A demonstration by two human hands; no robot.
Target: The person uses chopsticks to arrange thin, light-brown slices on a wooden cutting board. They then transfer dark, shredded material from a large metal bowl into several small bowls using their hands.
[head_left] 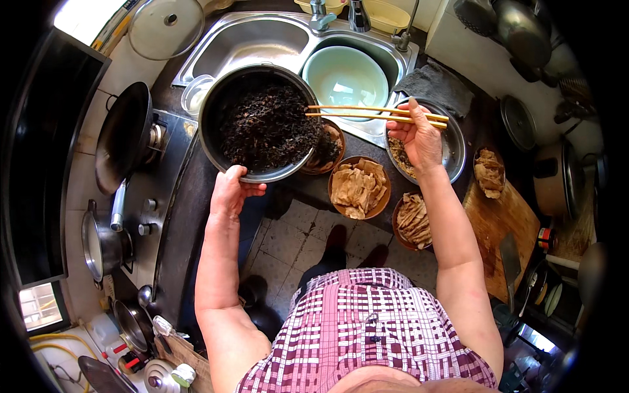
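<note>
Looking down from the head view, a metal bowl (262, 124) full of dark shredded greens (268, 128) is held tilted above the dark table (190, 196), just in front of the sink (262, 39). The left hand (229, 190) is closed on the bowl's near rim, thumb over the edge, so its grip is holding the bowl. A pair of chopsticks (377, 113) is held in the right hand (419, 134), the grip narrow around their far ends, and their tips touch the greens at the bowl's right edge. Below that edge a small brown bowl (327, 147) stands partly hidden. Beside it are a brown bowl of tan sheets (358, 187), a bowl of tan strips (413, 223) and a steel bowl (452, 141) under the right hand. A pale green basin (347, 78) sits in the right half of the sink. A wok (124, 134) rests on the stove at the left, and a wooden cutting board (501, 229) lies at the right.

The step in hand appears to be raking the greens out. It is judged best done with the bowl's rim kept low over the small bowl and the greens drawn across in small pulls, so nothing is spilled onto the table.
</note>
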